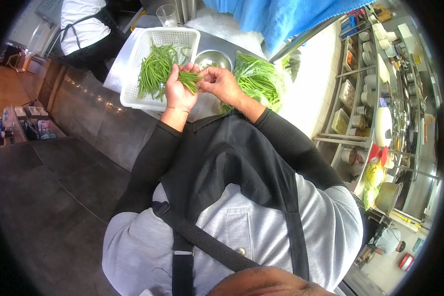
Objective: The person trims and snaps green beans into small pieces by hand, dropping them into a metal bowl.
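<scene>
My left hand (180,92) is closed round a small bunch of green beans (189,79), palm turned up. At the right end of that bunch, my right hand (223,85) has thumb and fingers pinched on the bean tips. More green beans (154,69) lie piled in a white perforated plastic basket (129,96), just left of my left hand. Behind my right hand sits a metal bowl (226,60) with some green bits in it. A clear plastic bag of green beans (261,81) lies to the right of my right hand.
A clear cup (167,16) stands behind the basket on the metal counter (118,64). Blue cloth (276,19) hangs at the back right over a metal rail. Shelves with containers (352,93) line the far right. Another person (83,24) stands at the upper left.
</scene>
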The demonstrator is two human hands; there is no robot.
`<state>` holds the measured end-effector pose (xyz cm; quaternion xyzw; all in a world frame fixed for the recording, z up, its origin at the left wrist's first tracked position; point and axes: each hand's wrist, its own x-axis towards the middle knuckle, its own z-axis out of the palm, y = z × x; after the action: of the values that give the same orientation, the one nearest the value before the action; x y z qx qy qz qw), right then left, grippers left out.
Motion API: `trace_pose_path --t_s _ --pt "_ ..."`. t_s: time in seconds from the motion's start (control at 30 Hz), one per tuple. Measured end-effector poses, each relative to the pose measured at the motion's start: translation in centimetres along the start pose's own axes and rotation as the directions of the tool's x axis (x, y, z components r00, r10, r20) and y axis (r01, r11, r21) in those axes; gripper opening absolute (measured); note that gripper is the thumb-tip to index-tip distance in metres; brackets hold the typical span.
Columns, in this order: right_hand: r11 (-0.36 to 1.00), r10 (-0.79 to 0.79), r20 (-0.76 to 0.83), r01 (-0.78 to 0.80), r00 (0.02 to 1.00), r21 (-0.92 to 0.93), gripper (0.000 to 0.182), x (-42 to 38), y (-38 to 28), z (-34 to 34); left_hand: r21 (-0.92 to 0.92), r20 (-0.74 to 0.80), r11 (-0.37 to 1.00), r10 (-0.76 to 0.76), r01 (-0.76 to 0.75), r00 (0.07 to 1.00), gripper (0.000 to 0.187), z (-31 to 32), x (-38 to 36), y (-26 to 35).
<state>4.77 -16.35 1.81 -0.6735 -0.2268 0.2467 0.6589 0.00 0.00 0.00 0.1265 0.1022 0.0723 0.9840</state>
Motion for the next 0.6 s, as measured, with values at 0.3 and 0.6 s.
trace_pose_path --t_s 0.3,0.6 --pt "0.877 -0.067 -0.074 0.023 0.995 -0.481 0.021 -1.2 -3.2 0.9 0.088 -0.098 0.996 -0.015 0.023 0.995 0.027 1.1 -0.9 -0.6" --pt "0.483 -0.264 -0.088 0.052 0.961 -0.874 0.026 1.1 -3.5 -1.7 -0.055 -0.100 0.997 0.047 -0.052 0.994 0.026 0.6 0.9 1.0"
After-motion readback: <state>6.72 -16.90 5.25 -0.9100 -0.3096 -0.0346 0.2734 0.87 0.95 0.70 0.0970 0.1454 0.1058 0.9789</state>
